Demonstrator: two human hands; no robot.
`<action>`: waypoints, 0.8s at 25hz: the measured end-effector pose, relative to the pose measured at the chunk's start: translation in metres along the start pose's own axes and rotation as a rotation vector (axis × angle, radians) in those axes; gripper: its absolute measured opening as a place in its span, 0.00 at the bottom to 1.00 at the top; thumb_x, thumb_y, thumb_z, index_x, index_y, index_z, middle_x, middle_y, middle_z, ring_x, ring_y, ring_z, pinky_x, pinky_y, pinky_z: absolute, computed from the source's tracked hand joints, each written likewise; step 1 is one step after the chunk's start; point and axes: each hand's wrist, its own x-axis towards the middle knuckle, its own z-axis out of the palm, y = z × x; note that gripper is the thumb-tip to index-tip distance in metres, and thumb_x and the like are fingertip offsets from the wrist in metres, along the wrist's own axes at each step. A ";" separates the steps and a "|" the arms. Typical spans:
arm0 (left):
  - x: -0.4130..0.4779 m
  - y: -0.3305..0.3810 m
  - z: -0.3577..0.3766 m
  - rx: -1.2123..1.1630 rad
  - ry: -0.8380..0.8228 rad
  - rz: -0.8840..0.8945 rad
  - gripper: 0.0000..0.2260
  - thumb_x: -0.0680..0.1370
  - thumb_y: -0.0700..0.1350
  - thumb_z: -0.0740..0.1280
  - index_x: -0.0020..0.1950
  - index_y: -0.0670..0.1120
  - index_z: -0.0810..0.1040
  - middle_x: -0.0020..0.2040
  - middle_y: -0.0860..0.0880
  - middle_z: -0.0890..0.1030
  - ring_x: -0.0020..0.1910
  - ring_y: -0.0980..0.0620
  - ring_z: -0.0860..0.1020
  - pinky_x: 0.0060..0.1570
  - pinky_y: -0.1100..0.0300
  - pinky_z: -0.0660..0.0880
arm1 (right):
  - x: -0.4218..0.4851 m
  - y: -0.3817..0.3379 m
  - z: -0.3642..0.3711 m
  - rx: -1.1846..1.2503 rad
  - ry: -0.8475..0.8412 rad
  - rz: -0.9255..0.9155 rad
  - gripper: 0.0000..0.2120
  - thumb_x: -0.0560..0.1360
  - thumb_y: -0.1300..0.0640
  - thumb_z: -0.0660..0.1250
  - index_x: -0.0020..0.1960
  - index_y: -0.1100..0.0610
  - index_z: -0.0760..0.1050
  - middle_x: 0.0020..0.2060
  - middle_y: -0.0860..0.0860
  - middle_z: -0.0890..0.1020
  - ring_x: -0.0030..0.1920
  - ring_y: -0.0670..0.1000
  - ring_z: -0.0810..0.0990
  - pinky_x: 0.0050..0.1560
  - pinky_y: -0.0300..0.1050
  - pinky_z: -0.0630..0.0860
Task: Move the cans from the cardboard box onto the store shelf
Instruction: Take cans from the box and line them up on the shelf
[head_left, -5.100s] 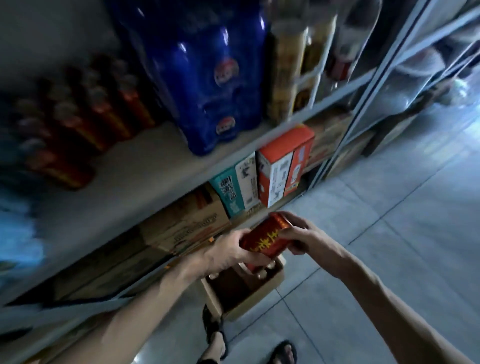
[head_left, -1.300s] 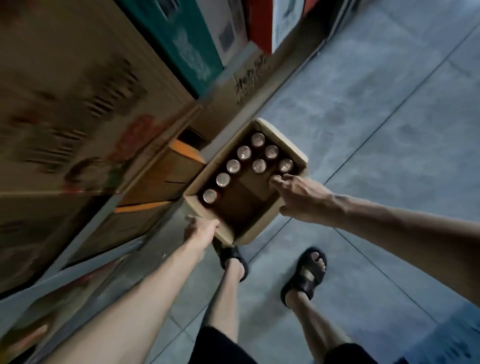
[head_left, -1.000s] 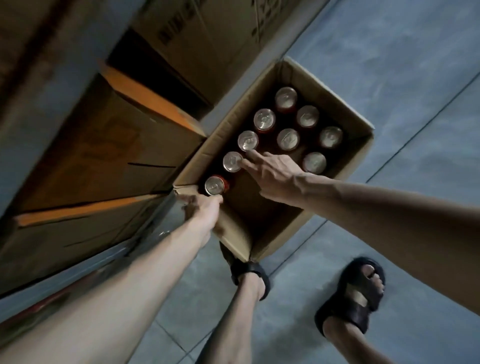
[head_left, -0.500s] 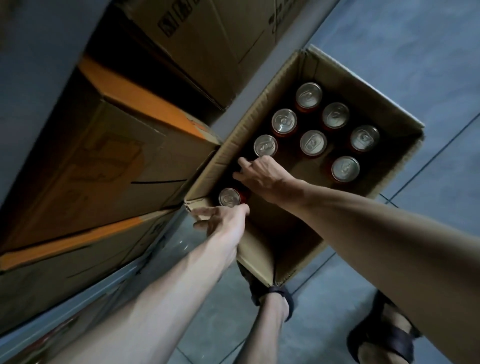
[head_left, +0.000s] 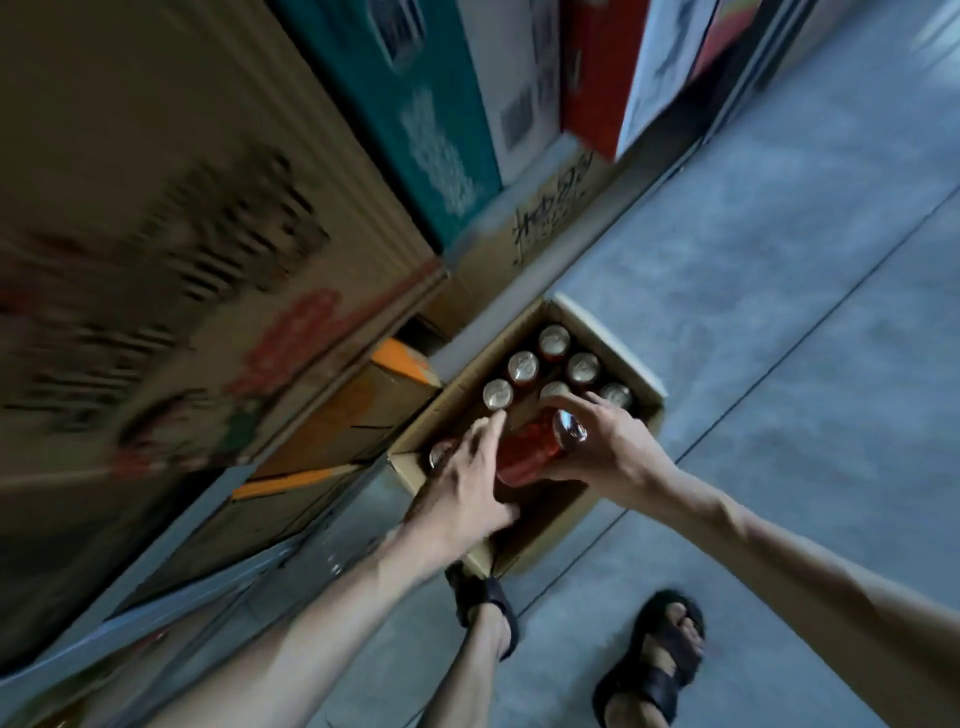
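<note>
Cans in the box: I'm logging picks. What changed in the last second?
The right hand lifted one red can out of the cardboard box and holds it sideways; the left hand left the box's corner and reaches to that can. The other cans stay upright inside.

Nothing here can be read. Black handwritten marks cross the brown carton (head_left: 550, 208) well above the right hand (head_left: 608, 447), too scrawled to make out. Farther up, the teal box (head_left: 415, 104) carries white print, smeared. The large cardboard box (head_left: 182, 234) up and left of the left hand (head_left: 467, 478) shows dark lettering, blurred. The red can (head_left: 524, 452) in the right hand shows no legible label.
</note>
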 end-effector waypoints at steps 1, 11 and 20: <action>-0.016 0.018 -0.018 0.031 -0.001 0.062 0.47 0.70 0.47 0.74 0.80 0.49 0.47 0.78 0.45 0.58 0.76 0.48 0.60 0.72 0.59 0.58 | -0.017 -0.017 -0.024 0.130 -0.012 -0.027 0.35 0.59 0.46 0.79 0.64 0.39 0.73 0.53 0.43 0.76 0.52 0.49 0.77 0.56 0.50 0.76; -0.265 0.185 -0.242 -0.192 0.300 0.213 0.36 0.64 0.48 0.81 0.68 0.44 0.71 0.60 0.48 0.80 0.59 0.50 0.79 0.51 0.72 0.67 | -0.207 -0.267 -0.272 0.489 -0.129 -0.257 0.19 0.74 0.56 0.74 0.62 0.50 0.75 0.51 0.48 0.84 0.48 0.43 0.83 0.42 0.34 0.77; -0.442 0.222 -0.350 -0.252 0.513 0.239 0.45 0.58 0.61 0.79 0.70 0.49 0.67 0.62 0.52 0.77 0.60 0.54 0.77 0.59 0.63 0.73 | -0.313 -0.445 -0.340 0.196 -0.003 -0.366 0.21 0.76 0.36 0.64 0.61 0.48 0.73 0.55 0.45 0.79 0.56 0.47 0.78 0.57 0.47 0.77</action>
